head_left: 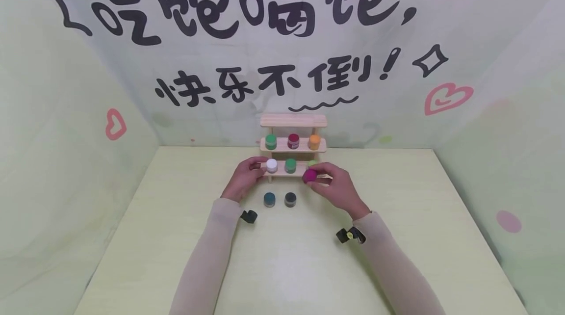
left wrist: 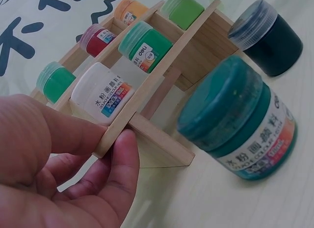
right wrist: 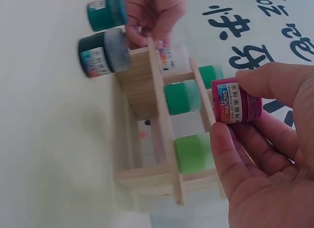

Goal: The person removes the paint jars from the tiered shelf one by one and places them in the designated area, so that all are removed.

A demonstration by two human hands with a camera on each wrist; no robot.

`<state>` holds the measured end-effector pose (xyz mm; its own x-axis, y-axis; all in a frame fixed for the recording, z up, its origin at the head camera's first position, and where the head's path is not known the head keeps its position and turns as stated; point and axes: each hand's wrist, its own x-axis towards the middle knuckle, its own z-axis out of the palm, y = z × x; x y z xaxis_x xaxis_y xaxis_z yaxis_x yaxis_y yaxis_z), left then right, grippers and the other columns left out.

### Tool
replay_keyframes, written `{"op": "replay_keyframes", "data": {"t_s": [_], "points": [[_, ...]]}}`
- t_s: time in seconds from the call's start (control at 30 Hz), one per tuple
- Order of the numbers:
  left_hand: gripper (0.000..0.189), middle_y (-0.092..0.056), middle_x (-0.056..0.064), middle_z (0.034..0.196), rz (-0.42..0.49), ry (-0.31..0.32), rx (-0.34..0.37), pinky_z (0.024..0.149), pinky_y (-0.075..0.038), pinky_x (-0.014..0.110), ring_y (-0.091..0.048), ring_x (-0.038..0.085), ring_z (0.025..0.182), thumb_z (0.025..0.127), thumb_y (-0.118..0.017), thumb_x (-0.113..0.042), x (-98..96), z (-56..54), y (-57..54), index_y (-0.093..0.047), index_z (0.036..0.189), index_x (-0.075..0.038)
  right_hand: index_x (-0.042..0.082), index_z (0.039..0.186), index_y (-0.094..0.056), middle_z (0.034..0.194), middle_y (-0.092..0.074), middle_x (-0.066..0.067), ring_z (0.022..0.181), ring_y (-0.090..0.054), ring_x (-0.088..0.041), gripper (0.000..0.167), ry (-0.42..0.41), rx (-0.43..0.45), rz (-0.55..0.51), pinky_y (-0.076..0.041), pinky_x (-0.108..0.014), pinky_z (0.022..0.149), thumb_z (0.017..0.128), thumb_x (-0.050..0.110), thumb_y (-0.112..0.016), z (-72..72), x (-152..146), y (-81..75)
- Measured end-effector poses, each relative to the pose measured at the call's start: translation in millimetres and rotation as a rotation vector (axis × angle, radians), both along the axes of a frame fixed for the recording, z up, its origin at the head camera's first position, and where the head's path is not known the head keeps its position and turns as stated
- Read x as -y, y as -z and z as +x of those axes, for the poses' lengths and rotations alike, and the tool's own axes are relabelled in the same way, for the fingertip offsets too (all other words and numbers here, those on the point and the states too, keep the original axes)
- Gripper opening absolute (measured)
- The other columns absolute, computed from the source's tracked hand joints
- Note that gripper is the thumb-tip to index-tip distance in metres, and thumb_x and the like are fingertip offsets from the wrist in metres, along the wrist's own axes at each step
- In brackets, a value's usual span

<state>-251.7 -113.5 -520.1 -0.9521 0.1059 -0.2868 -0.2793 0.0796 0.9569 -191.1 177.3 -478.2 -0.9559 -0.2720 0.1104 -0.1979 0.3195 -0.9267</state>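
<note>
Pale cloth (head_left: 247,67) with bold black lettering hangs behind a light table (head_left: 282,261). From the left, the left hand (head_left: 244,177) pinches the lower shelf's near end on the stepped wooden rack (head_left: 293,120), thumb and fingers gripping the wood right beside the white jar (head_left: 271,165). A lift or tug there could tilt the rack and send jars sliding; a stray finger could nudge the white one off. Above it sits a green jar (head_left: 270,142), while a teal jar (head_left: 269,200) and a dark jar (head_left: 290,200) stand on the table in front, where a drawn-back wrist could topple them. Mid-rack come another green jar (head_left: 290,165) and, above, a red one (head_left: 293,141). Rightward, the magenta jar (head_left: 310,175) is pinched between thumb and fingers of the right hand (head_left: 337,187), roughly upright at the rack's front. Whether it touches the light green jar (head_left: 312,163) behind, I cannot tell; pushing inward could knock that jar toward the orange jar (head_left: 314,142), and a loosened pinch could drop the magenta one.
</note>
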Motion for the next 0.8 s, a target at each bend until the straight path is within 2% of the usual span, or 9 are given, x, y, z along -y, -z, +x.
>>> {"op": "replay_keyframes", "data": {"t_s": [0.2,0.3,0.5,0.8], "points": [[0.037,-0.062,0.013,0.120,0.004,0.015,-0.021,0.092,-0.060,0.033,-0.062,0.021,0.104,0.096,-0.063,-0.004,0.8,-1.1,0.3,-0.063,0.132,-0.015,0.010,0.123,-0.067,0.120,-0.069,-0.008,0.111,-0.067,-0.030,0.040,-0.015,0.034,0.006,-0.060,-0.024,0.089,0.086,0.013,-0.081,8.6,-6,16.7],[0.036,-0.062,0.012,0.119,0.001,0.008,-0.022,0.091,-0.060,0.033,-0.063,0.021,0.104,0.096,-0.064,-0.005,1.8,-1.4,0.1,-0.064,0.131,-0.015,0.009,0.125,-0.067,0.122,-0.069,-0.009,0.111,-0.067,-0.030,0.041,-0.036,0.055,0.036,-0.060,-0.026,0.090,0.086,0.011,-0.080,11.2,-8,24.6],[0.036,-0.062,0.012,0.119,-0.005,0.009,-0.017,0.091,-0.060,0.032,-0.063,0.021,0.104,0.096,-0.064,-0.005,3.5,-0.9,0.2,-0.063,0.132,-0.015,0.007,0.127,-0.066,0.122,-0.069,-0.007,0.113,-0.066,-0.026,0.043,-0.056,0.074,0.129,-0.060,-0.031,0.094,0.086,0.006,-0.078,17.0,-9,35.3],[0.036,-0.062,0.013,0.119,0.003,0.011,-0.004,0.093,-0.060,0.032,-0.062,0.021,0.105,0.097,-0.063,-0.004,3.7,0.2,0.8,-0.063,0.131,-0.015,0.016,0.122,-0.069,0.118,-0.070,0.000,0.107,-0.067,-0.018,0.042,-0.054,0.102,0.258,-0.060,-0.030,0.093,0.084,0.005,-0.081,21.1,-5,49.7]]}}
